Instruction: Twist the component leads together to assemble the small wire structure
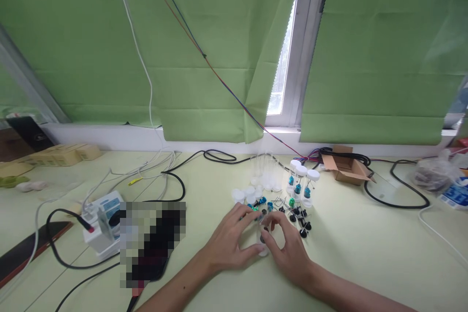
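Note:
My left hand (230,239) curves around the left side of a small clear tube (263,249), thumb at its near end and fingers at its far end. From the right, my right hand (290,251) pinches thumb and forefinger at a small black part (264,230) on the tube; fingers partly hide both. Just beyond my fingers lie small blue pieces (262,200) and a green piece (291,202). Several black pieces with round heads (303,233) are scattered to the right of my right hand.
White caps (239,196) and clear empty tubes (268,175) sit behind my hands. Three capped tubes with blue pieces (307,190) stand at the right, near an open cardboard box (347,168). A power strip (104,224), a partly blurred black object (161,243) and cables occupy the left.

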`<action>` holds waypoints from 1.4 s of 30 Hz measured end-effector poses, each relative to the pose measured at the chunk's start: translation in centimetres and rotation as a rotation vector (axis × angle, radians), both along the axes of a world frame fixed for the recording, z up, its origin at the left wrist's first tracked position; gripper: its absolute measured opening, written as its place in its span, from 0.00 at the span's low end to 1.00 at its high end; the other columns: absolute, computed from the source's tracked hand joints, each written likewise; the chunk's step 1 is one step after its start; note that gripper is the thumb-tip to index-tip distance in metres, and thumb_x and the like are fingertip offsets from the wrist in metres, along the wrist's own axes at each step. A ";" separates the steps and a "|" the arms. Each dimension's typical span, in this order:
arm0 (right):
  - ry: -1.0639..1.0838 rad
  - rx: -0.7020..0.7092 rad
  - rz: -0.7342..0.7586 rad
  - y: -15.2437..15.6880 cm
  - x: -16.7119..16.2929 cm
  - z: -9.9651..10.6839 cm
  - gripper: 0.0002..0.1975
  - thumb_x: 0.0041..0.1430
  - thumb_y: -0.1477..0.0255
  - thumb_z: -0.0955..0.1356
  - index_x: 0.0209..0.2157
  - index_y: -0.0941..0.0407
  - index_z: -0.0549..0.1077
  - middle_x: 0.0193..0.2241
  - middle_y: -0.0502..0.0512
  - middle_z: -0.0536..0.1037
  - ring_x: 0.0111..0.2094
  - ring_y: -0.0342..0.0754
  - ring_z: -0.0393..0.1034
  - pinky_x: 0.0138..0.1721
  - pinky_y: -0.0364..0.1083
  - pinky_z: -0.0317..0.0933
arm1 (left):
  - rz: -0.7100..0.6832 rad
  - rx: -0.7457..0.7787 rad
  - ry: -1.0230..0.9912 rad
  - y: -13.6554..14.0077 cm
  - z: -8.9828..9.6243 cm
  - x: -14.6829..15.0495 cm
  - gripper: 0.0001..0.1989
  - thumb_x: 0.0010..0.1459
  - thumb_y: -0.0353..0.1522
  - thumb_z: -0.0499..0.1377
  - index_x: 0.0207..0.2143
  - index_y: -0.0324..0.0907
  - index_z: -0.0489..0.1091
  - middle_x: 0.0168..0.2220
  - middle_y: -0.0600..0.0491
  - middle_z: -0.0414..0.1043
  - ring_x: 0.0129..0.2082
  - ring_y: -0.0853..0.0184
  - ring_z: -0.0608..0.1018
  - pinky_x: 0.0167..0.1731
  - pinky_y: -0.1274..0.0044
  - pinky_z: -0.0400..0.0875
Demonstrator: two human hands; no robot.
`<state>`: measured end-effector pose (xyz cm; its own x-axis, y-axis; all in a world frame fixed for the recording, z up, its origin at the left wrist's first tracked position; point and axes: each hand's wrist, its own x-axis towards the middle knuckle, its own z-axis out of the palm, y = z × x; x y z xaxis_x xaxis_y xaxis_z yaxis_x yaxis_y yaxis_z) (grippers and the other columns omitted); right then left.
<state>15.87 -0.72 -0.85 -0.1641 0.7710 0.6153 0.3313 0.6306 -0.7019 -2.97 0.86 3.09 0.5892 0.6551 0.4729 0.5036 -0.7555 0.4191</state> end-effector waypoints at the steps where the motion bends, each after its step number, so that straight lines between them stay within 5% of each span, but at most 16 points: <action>1: -0.002 -0.010 -0.013 0.0 0.0 0.0 0.05 0.62 0.73 0.64 0.41 0.54 0.64 0.34 0.53 0.70 0.34 0.48 0.65 0.37 0.46 0.62 | 0.025 0.019 -0.020 0.3 -0.1 -0.2 0.23 0.56 0.38 0.60 0.54 0.45 0.64 0.45 0.45 0.69 0.45 0.56 0.71 0.46 0.63 0.68; 7: -0.057 -0.042 0.001 0.1 -0.2 0.3 0.11 0.61 0.73 0.65 0.45 0.54 0.62 0.36 0.54 0.70 0.36 0.49 0.66 0.40 0.47 0.63 | 0.386 0.010 -0.112 2.0 -1.5 -0.6 0.10 0.64 0.28 0.48 0.42 0.43 0.67 0.39 0.48 0.69 0.41 0.61 0.72 0.42 0.68 0.69; 21: -0.165 -0.082 0.058 0.1 -0.2 0.5 0.15 0.58 0.76 0.66 0.47 0.54 0.62 0.38 0.55 0.72 0.39 0.49 0.68 0.42 0.46 0.65 | 0.480 -0.164 -0.012 2.5 -2.4 -1.0 0.09 0.62 0.31 0.51 0.40 0.43 0.70 0.41 0.49 0.72 0.44 0.58 0.71 0.44 0.67 0.66; 29: -0.222 -0.126 0.074 0.3 -0.3 0.0 0.18 0.57 0.77 0.66 0.49 0.55 0.63 0.41 0.57 0.73 0.41 0.51 0.70 0.44 0.49 0.66 | 0.515 -0.307 -0.106 2.9 -2.1 -1.2 0.08 0.55 0.32 0.55 0.38 0.43 0.70 0.37 0.51 0.74 0.32 0.61 0.73 0.36 0.70 0.67; 36: -0.237 -0.160 0.102 0.4 -0.2 -0.2 0.16 0.58 0.77 0.65 0.49 0.54 0.65 0.44 0.58 0.73 0.45 0.52 0.69 0.47 0.51 0.65 | 0.483 -0.229 -0.133 2.7 -2.2 -1.3 0.09 0.52 0.28 0.55 0.37 0.43 0.71 0.37 0.51 0.74 0.32 0.62 0.73 0.32 0.72 0.67; 42: -0.220 -0.194 0.097 0.4 -0.2 -0.1 0.16 0.60 0.76 0.65 0.50 0.54 0.64 0.45 0.58 0.74 0.45 0.53 0.69 0.47 0.51 0.64 | 0.548 -0.222 -0.231 2.8 -2.3 -1.0 0.09 0.61 0.35 0.52 0.39 0.43 0.69 0.36 0.52 0.71 0.28 0.65 0.72 0.31 0.73 0.67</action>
